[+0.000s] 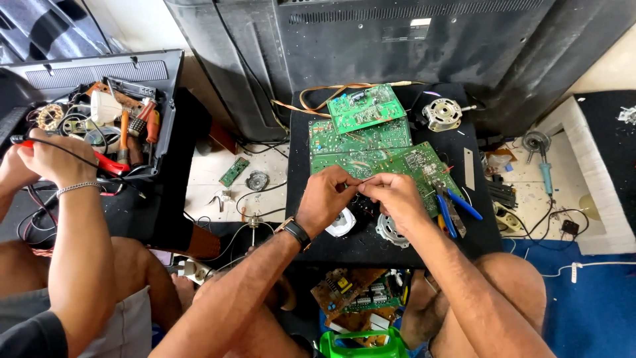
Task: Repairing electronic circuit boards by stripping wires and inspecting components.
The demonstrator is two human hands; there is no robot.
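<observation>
bright daylight | soft shadows | sharp focus | edges bowed by wide lens

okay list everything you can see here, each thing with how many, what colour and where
circuit boards: several, green, stacked on the black stand
thin wire: one, pale, pinched between both hands
pliers: one, blue handles, right of the hands
small motors: two, silver, one at the stand's back right, one by the right wrist
television back: one, black, behind the stand
parts tray: one, black, far left, full of tools
another person's hand: at the tray, holding a red-handled tool
left hand: wristwatch, on the wire
right hand: on the wire
</observation>
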